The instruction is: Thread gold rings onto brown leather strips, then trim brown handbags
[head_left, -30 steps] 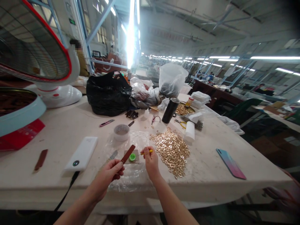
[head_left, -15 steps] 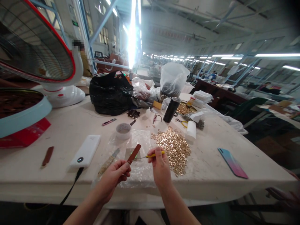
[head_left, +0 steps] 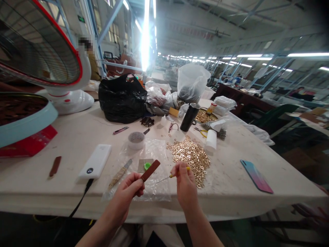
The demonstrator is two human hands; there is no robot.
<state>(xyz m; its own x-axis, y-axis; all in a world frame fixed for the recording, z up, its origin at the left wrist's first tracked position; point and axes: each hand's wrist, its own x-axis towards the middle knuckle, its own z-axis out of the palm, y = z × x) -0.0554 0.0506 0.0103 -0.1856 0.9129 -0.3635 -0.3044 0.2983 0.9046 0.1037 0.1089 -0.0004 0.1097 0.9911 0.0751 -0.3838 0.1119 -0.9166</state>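
Observation:
A brown leather strip is pinched in my left hand, its free end pointing up and right. My right hand grips a yellow-handled awl, whose thin metal shaft points left, apart from the strip. Beneath both hands lies a clear plastic sheet. On that sheet, just behind the strip, are a small grey square with a round green piece on it. Beyond my right hand spreads a pile of gold metal rings. A knife with a wrapped handle lies left of the strip.
Left stand a white power bank, another brown strip, a light-blue tub and a fan. Tape roll, black cylinder and white roll stand behind. A phone lies right.
My right hand has moved right with the awl, and its tip has drawn away from the strip. The strip has shifted slightly right, and the green piece shows more clearly.

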